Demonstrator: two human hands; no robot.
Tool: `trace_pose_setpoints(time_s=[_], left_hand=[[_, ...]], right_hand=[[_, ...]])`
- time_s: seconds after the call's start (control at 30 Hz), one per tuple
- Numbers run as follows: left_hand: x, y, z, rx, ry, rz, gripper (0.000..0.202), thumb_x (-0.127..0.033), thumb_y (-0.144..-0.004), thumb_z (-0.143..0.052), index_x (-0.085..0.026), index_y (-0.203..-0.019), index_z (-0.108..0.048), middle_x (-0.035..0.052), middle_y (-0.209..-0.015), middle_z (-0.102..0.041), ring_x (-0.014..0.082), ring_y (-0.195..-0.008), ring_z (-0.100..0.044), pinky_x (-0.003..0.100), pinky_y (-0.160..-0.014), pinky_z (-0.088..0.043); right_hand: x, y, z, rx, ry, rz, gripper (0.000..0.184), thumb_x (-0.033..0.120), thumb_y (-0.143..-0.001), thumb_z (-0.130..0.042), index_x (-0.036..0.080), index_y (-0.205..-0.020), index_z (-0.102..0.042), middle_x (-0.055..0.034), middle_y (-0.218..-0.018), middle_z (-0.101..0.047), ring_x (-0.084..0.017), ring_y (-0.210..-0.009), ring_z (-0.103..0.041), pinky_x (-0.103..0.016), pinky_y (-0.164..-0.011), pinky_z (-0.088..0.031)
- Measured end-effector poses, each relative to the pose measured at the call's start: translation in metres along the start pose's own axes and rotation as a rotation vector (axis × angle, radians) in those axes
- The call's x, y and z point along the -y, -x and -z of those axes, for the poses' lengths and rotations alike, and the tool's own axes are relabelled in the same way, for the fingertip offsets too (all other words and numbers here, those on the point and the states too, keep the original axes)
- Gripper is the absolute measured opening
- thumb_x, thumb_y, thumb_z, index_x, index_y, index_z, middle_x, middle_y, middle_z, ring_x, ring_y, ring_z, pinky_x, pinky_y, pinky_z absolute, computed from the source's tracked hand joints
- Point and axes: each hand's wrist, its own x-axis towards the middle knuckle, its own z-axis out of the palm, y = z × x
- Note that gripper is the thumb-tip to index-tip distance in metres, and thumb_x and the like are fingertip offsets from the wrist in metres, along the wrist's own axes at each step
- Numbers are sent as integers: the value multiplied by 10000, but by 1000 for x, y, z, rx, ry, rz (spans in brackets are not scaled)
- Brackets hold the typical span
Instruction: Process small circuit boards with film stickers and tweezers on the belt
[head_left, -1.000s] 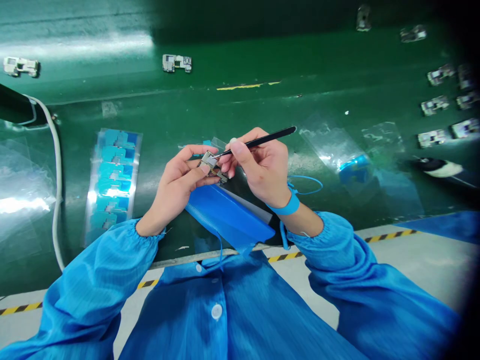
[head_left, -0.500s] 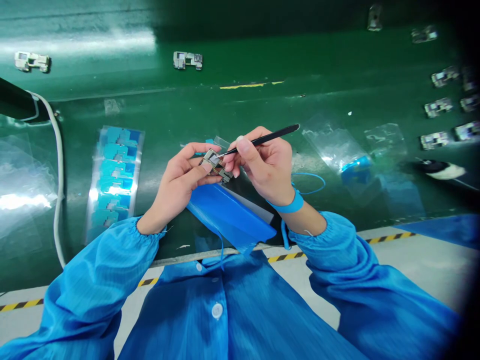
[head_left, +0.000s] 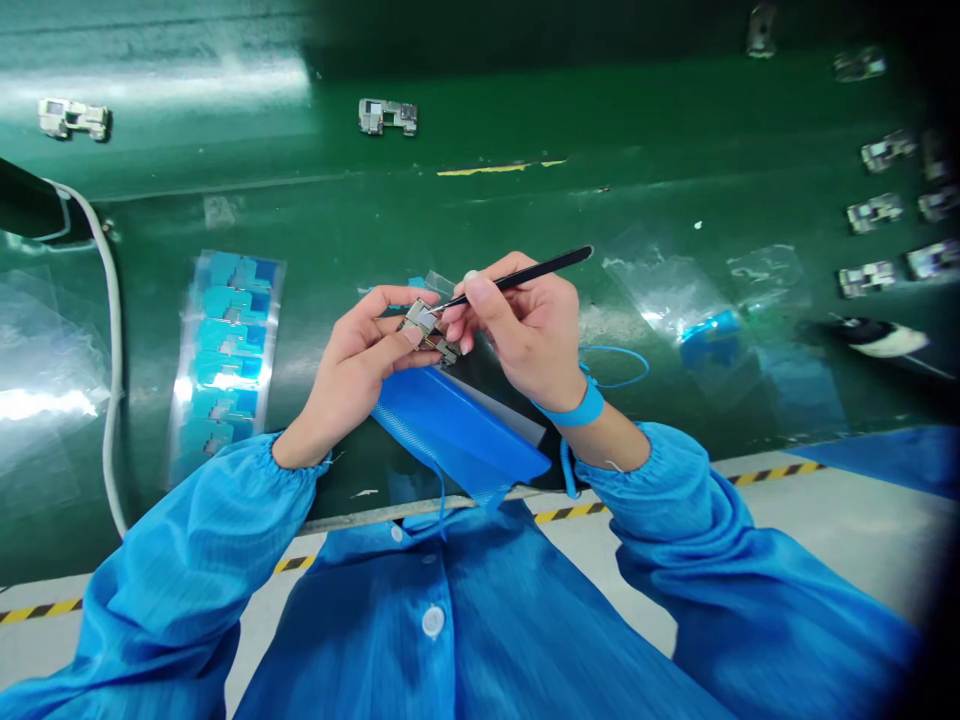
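Note:
My left hand (head_left: 360,365) pinches a small metal part (head_left: 421,322) between thumb and fingers, above the green bench. My right hand (head_left: 525,335) grips black tweezers (head_left: 525,275), whose tip touches the top of that part. A blue wrist strap (head_left: 574,410) circles my right wrist. Just below both hands a blue flap of cloth (head_left: 457,430) lies on the bench. Both arms wear blue sleeves.
A clear strip with several blue stickers (head_left: 225,350) lies left of my hands. Clear film pieces (head_left: 675,300) lie to the right. Small metal parts sit at the far left (head_left: 73,118), far centre (head_left: 387,116) and right (head_left: 874,212). A white cable (head_left: 112,330) runs down the left.
Both hands stay together on the part; the tweezers' tip has shifted only slightly. The view has drifted a little, so the far parts sit further right.

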Motion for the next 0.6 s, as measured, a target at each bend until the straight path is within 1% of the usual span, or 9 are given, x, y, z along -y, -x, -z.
trace_pose_setpoints(time_s=[0.1,0.27,0.37,0.47,0.6], left_hand=[[0,0,0,-3,-12,2,316,-255,-962,-849,-188,-1244,-721,22,-990,-842,166,-909,-832,304,-925,-704],[0,0,1,11,-2,-1,315,-252,-969,-843,-189,-1250,-716,15,-989,-847,151,-901,-831,280,-922,-698],[0,0,0,8,-4,-3,315,-260,-965,-849,-191,-1242,-714,17,-997,-847,160,-911,-834,298,-936,-700],[0,0,0,-2,-27,-6,320,-281,-965,-854,-197,-1241,-715,25,-1016,-848,176,-929,-837,328,-956,-702],[0,1,-2,-20,-73,-29,330,-341,-987,-856,-195,-1242,-707,37,-1013,-848,179,-939,-837,320,-944,-704]], right_hand=[[0,0,0,2,16,-10,367,557,-1036,-800,219,-989,-665,24,-786,-799,-111,-625,-766,-215,-522,-603],[-1,0,0,0,23,-20,406,602,-1020,-802,222,-988,-659,25,-787,-802,-107,-621,-758,-212,-512,-591],[0,-1,-1,-12,38,-43,430,629,-1001,-810,227,-983,-658,25,-782,-797,-112,-622,-754,-218,-515,-592],[2,-1,-2,-19,50,-62,447,648,-986,-816,232,-971,-656,19,-778,-791,-119,-616,-746,-233,-525,-601],[4,0,-4,-21,54,-57,461,659,-981,-814,227,-965,-653,13,-776,-789,-122,-615,-749,-236,-529,-602]])
